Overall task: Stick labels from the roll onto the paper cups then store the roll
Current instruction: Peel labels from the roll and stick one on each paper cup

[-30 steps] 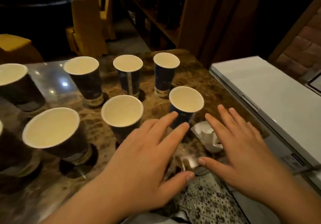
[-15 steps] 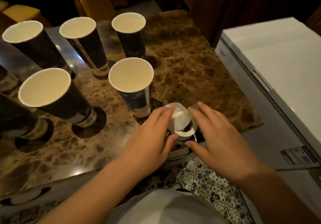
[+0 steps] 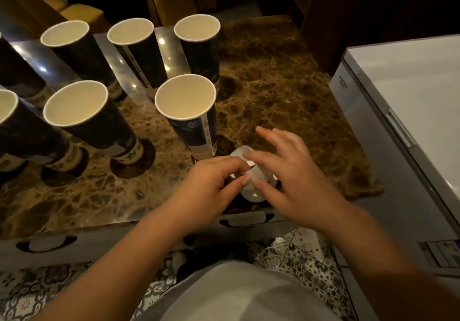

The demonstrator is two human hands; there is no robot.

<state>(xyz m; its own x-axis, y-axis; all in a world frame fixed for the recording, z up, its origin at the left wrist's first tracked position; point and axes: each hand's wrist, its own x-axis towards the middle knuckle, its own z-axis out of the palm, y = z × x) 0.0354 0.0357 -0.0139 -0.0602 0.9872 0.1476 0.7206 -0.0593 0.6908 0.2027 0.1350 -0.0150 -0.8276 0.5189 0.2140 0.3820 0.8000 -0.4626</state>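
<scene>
Both hands are on the label roll [image 3: 251, 186] at the near edge of the marble table [image 3: 286, 91], just beside the closest paper cup [image 3: 189, 111]. Left hand [image 3: 209, 183] has its fingers curled in, thumb and fingertip pinching at something on the roll's top, looks like the free end of a label, though the contact spot is too small and dim to confirm. Right hand [image 3: 288, 171] is spread, fingers mostly straight, lying over the roll's right side and steadying it, not really gripping. 7 cups in view, all upright and empty, closest one has a pale strip down its side, can't tell if that's print or a label. Step in hand, as I read it: peel the first label off. To do it well: keep the right hand pressing the roll flat so it doesn't skid on the glossy top, lift the label corner with a nail, peel back low and slow along the liner so it doesn't curl or tear, touch only the edge of the sticky side. The closest cup is the obvious target, its wall is dark and tapered, so lay the label from 1 edge and smooth across. Light is poor, go by feel
</scene>
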